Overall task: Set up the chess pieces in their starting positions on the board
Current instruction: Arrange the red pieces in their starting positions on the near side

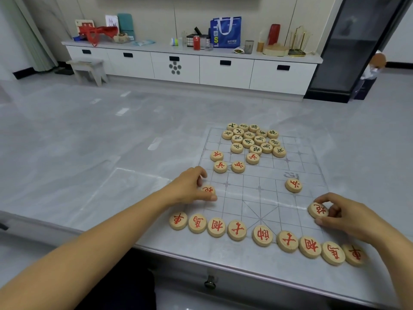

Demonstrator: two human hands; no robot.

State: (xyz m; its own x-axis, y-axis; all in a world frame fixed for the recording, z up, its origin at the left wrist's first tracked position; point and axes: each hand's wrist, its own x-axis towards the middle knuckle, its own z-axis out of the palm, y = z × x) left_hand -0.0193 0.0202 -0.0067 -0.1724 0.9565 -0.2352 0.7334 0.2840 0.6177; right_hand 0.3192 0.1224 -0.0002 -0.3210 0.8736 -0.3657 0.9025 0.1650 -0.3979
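Observation:
A clear plastic chess board (263, 198) with grey lines lies on the grey table. Several round wooden pieces with red characters form a row (261, 236) along its near edge. My left hand (190, 186) pinches a red-marked piece (209, 190) at the board's left side. My right hand (348, 215) pinches another red-marked piece (317, 210) at the right side. One red piece (293, 185) sits alone right of centre. Several red pieces (225, 164) lie loose at the far left, and a cluster of black-marked pieces (252, 139) fills the far end.
The table edge (201, 260) runs just below the near row, with a drawer knob (210, 281) under it. A white sideboard (190, 66) with bags, cans and jars stands across the room. A small stool (88, 69) stands at the far left.

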